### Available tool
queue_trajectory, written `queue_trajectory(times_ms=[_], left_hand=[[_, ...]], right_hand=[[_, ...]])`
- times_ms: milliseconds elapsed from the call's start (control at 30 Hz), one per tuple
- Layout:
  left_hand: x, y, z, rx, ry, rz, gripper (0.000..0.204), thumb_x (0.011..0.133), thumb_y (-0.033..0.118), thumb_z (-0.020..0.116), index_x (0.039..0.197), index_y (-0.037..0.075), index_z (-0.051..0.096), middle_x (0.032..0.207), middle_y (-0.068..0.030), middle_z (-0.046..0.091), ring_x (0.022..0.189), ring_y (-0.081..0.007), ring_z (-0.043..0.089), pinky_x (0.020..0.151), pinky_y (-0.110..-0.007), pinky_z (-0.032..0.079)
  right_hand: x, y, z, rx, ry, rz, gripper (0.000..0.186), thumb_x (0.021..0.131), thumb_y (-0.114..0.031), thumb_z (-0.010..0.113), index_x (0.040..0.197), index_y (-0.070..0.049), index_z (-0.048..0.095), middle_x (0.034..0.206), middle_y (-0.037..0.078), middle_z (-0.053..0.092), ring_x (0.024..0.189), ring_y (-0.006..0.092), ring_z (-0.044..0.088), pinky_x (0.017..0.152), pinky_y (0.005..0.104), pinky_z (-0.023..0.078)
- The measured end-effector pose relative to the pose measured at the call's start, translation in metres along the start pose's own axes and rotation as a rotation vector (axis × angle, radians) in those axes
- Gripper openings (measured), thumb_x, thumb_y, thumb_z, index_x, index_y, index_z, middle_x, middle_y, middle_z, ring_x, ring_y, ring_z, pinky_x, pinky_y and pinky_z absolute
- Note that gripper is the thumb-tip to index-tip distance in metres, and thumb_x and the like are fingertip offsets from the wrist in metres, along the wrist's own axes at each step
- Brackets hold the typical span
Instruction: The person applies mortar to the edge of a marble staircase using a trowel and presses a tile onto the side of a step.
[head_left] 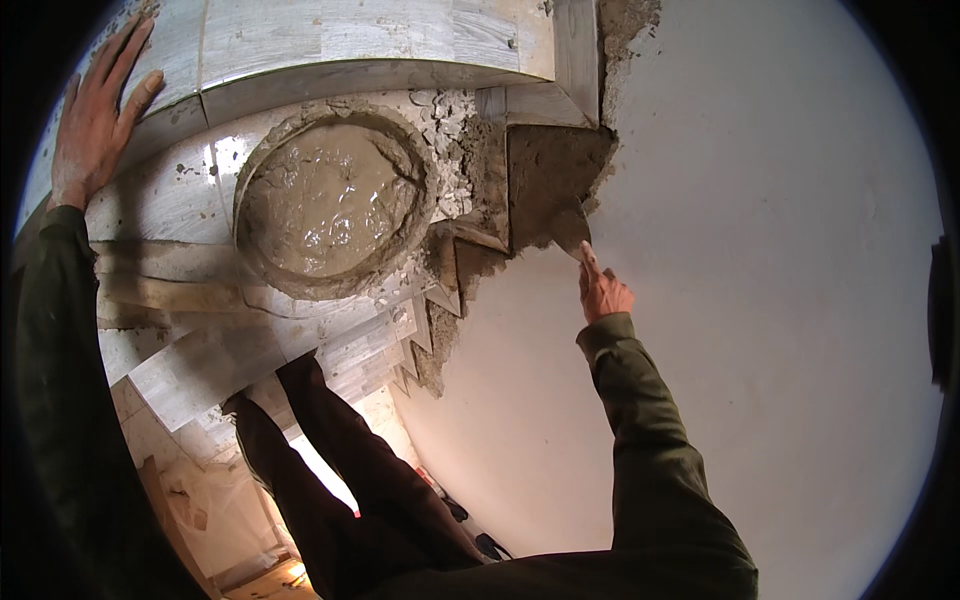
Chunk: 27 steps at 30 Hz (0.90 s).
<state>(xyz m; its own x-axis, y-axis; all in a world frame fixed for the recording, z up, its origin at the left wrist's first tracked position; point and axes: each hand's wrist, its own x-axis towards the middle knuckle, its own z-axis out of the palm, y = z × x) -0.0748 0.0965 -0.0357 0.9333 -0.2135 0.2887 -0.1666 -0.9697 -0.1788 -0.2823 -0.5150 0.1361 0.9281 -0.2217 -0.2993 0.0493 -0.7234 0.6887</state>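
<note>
Though rough (grainy), mortar (550,175) behind flat trowel (571,231)

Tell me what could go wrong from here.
The tub of wet mortar sits on a stair step; a knock might spill it. The right hand's trowel could slip and mark the white wall. The left hand, resting on the dirt-specked upper step, may slide.

The person's left hand (92,140) lies palm down at upper left, thumb (142,98) spread wide. The right arm (645,420) is outstretched, right hand (605,294) curled in a grip, index finger (588,256) extended.
</note>
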Motion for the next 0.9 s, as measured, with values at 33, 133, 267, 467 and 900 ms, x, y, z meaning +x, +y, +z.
queue_trajectory(times_ms=[33, 133, 267, 467, 900], left_hand=[[0.000, 0.001, -0.001, 0.061, -0.046, -0.001, 0.057, 0.087, 0.059, 0.030, 0.138, 0.032, 0.025, 0.141, -0.0006, 0.030, 0.130, -0.0237, 0.027, 0.108, -0.047, 0.019], [0.002, 0.001, 0.005, 0.025, -0.007, 0.008, 0.058, 0.087, 0.060, 0.030, 0.138, 0.032, 0.025, 0.141, -0.0005, 0.030, 0.131, -0.0233, 0.025, 0.108, -0.049, 0.017], [0.001, 0.001, 0.000, 0.034, -0.025, -0.005, 0.059, 0.086, 0.060, 0.030, 0.138, 0.032, 0.024, 0.141, -0.0002, 0.029, 0.132, -0.0229, 0.024, 0.108, -0.050, 0.016], [0.003, 0.006, -0.006, 0.069, -0.069, -0.013, 0.059, 0.086, 0.060, 0.029, 0.138, 0.032, 0.024, 0.142, 0.0036, 0.027, 0.131, -0.0206, 0.025, 0.108, -0.048, 0.015], [0.002, 0.003, -0.009, 0.028, -0.067, -0.004, 0.059, 0.087, 0.059, 0.029, 0.138, 0.030, 0.025, 0.142, 0.0031, 0.027, 0.131, -0.0209, 0.025, 0.108, -0.048, 0.015]], right_hand=[[-0.001, 0.002, -0.001, 0.000, 0.001, -0.001, 0.045, 0.091, -0.034, 0.041, 0.134, -0.038, 0.027, 0.076, 0.014, 0.059, 0.055, 0.0327, 0.059, 0.048, 0.0427, 0.047], [0.000, 0.003, -0.011, 0.014, -0.053, 0.053, 0.045, 0.091, -0.035, 0.042, 0.134, -0.038, 0.028, 0.075, 0.014, 0.059, 0.056, 0.0329, 0.059, 0.049, 0.0430, 0.047], [0.013, -0.001, -0.022, 0.018, -0.009, 0.058, 0.045, 0.090, -0.035, 0.042, 0.133, -0.038, 0.029, 0.076, 0.014, 0.059, 0.057, 0.0332, 0.059, 0.050, 0.0433, 0.048], [0.029, 0.007, -0.030, 0.010, -0.010, 0.070, 0.045, 0.090, -0.036, 0.042, 0.133, -0.039, 0.028, 0.076, 0.015, 0.059, 0.058, 0.0335, 0.059, 0.051, 0.0441, 0.048], [0.056, 0.028, -0.072, 0.014, 0.058, -0.024, 0.042, 0.088, -0.035, 0.046, 0.130, -0.037, 0.037, 0.073, 0.013, 0.060, 0.062, 0.0329, 0.059, 0.054, 0.0428, 0.047]])
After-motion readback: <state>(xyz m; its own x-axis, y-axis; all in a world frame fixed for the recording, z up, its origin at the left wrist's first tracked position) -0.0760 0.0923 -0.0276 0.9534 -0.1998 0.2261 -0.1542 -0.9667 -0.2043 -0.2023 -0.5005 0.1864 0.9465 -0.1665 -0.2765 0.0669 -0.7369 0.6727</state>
